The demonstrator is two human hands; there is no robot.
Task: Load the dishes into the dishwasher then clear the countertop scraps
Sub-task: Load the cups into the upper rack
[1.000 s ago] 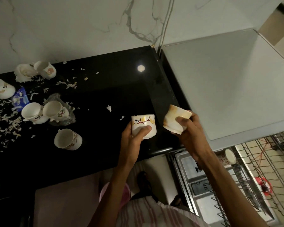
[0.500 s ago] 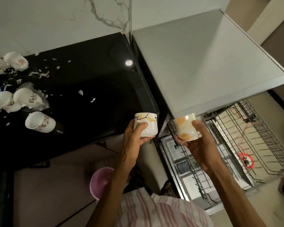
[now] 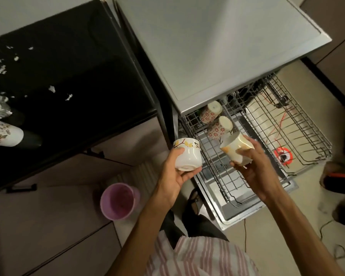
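Dishwasher rack (image 3: 267, 124) was pulled out, two cups loaded rear-left. Right hand (image 3: 253, 168) gripped a tilted cup (image 3: 235, 149) directly over it; left hand (image 3: 175, 174) clasped a branch-print cup (image 3: 187, 156), held just left of rack.

My left hand (image 3: 174, 172) holds a cup (image 3: 187, 156) left of the rack (image 3: 299, 124); my right hand (image 3: 253, 166) holds another cup (image 3: 235, 148) over the rack's near left part. Just beyond it two cups (image 3: 215, 118) lie in the rack. The counter (image 3: 68, 76) sits far left, scraps (image 3: 52, 89) on it, and a bin (image 3: 118, 200) stands on the floor below.
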